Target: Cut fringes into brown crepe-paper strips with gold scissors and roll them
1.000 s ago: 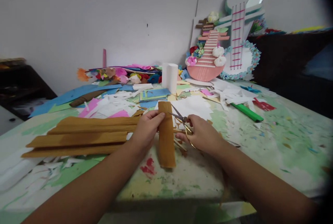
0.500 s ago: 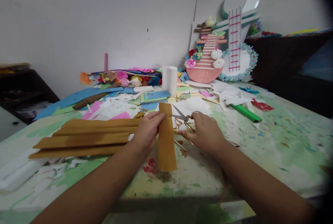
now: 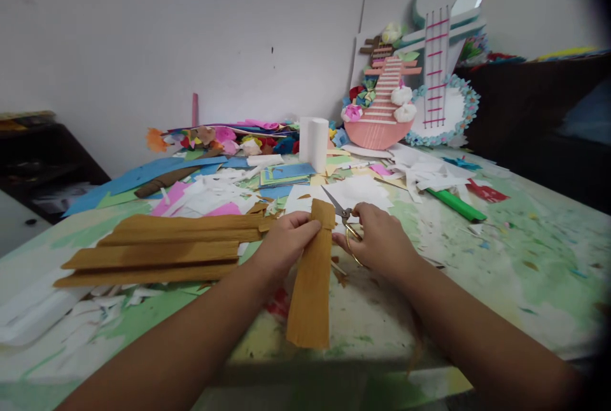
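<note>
My left hand (image 3: 284,245) pinches the upper part of a folded strip of brown crepe paper (image 3: 312,284), which hangs down over the table's front. My right hand (image 3: 379,242) is closed through the gold handles of a pair of scissors (image 3: 344,219), whose blades point up and left beside the strip's top edge. Both hands are close together above the table.
Several long folded brown crepe strips (image 3: 162,249) lie to the left. Paper scraps, blue sheets (image 3: 143,172) and a white paper roll (image 3: 315,142) cover the back. A green marker (image 3: 456,204) lies right. A pink paper guitar craft (image 3: 382,109) leans on the wall. The paint-stained table (image 3: 525,252) has a front edge near me.
The brown strip has shifted right and lower, its bottom end swinging toward me. My right hand with the scissors has drawn closer to the strip's top.
</note>
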A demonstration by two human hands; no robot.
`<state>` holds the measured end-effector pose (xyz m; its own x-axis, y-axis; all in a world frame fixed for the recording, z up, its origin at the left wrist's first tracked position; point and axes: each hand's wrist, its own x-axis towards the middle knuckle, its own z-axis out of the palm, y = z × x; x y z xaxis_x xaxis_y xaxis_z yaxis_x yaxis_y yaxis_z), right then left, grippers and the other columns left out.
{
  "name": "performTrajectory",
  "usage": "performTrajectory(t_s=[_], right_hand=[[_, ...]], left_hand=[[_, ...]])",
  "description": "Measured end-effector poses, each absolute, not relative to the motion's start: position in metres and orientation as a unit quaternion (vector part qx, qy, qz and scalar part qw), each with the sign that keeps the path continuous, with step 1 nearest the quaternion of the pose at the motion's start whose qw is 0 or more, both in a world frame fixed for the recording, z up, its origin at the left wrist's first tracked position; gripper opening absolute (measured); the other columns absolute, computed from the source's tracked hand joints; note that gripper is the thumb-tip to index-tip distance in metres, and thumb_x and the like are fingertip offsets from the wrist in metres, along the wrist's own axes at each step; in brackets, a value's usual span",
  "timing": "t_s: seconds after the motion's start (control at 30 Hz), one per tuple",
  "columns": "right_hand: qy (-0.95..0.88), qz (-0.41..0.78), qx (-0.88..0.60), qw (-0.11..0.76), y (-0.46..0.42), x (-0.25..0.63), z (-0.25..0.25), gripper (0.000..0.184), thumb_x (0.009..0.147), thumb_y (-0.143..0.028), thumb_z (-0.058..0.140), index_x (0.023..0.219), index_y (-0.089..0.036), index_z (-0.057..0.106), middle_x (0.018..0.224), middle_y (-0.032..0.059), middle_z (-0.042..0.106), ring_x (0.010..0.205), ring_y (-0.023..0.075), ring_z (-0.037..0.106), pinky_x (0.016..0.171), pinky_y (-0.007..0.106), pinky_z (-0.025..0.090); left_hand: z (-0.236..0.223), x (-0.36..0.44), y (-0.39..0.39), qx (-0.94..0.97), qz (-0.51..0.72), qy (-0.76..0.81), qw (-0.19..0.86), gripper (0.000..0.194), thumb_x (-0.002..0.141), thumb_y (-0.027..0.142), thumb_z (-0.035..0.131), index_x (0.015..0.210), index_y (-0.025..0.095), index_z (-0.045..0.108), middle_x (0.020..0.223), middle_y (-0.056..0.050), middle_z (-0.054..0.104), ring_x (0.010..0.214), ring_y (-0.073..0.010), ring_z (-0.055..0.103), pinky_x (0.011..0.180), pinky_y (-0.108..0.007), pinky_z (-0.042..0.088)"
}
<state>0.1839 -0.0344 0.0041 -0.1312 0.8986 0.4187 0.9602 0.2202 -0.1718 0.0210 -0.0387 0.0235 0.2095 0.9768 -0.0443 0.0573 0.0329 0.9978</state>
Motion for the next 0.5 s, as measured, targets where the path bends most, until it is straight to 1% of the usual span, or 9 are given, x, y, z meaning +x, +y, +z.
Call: performTrajectory(t_s=[0.1,0.27,0.4,0.43,0.5], right_hand=[[-0.748,-0.068,-0.624,0.216,-0.036,0.182,0.005,0.042,0.066,-0.053,0.045,0.087,-0.017,0.046,0.084,0.0072,0.055,0.077,0.023,0.05,0.061,0.03,0.033],[-0.743,-0.083,-0.625,0.223,-0.04,0.18,0.006,0.041,0.066,-0.048,0.048,0.091,-0.016,0.045,0.087,0.0092,0.053,0.083,0.0238,0.047,0.066,0.032,0.032],[-0.739,-0.096,-0.625,0.233,-0.04,0.18,0.007,0.038,0.066,-0.041,0.048,0.093,-0.015,0.046,0.09,0.0103,0.051,0.085,0.0242,0.045,0.069,0.032,0.031],[-0.74,-0.098,-0.623,0.234,-0.041,0.18,0.007,0.037,0.066,-0.04,0.047,0.093,-0.015,0.046,0.091,0.0106,0.051,0.085,0.0244,0.044,0.069,0.032,0.031],[-0.744,-0.103,-0.618,0.233,-0.042,0.179,0.008,0.037,0.066,-0.039,0.047,0.094,-0.015,0.046,0.091,0.0112,0.051,0.086,0.0247,0.044,0.07,0.033,0.03]], left_hand=[[0.02,0.022,-0.038,0.574,0.415,0.454,0.54,0.017,0.063,0.028,0.052,0.067,0.013,0.061,0.061,-0.002,0.059,0.054,-0.0126,0.051,0.05,-0.023,0.037],[0.014,0.023,-0.04,0.552,0.402,0.443,0.581,0.013,0.062,0.026,0.053,0.061,0.015,0.06,0.052,-0.001,0.056,0.045,-0.0109,0.048,0.044,-0.022,0.033],[0.012,0.025,-0.04,0.547,0.402,0.436,0.59,0.013,0.062,0.022,0.054,0.053,0.014,0.056,0.044,0.002,0.048,0.039,-0.0072,0.041,0.039,-0.02,0.027],[0.011,0.025,-0.04,0.541,0.411,0.432,0.592,0.012,0.062,0.023,0.054,0.055,0.013,0.057,0.046,0.002,0.05,0.041,-0.0076,0.043,0.04,-0.02,0.029],[0.009,0.026,-0.039,0.516,0.44,0.408,0.612,0.014,0.063,0.026,0.055,0.068,0.013,0.06,0.059,-0.001,0.057,0.052,-0.0105,0.051,0.047,-0.021,0.036]])
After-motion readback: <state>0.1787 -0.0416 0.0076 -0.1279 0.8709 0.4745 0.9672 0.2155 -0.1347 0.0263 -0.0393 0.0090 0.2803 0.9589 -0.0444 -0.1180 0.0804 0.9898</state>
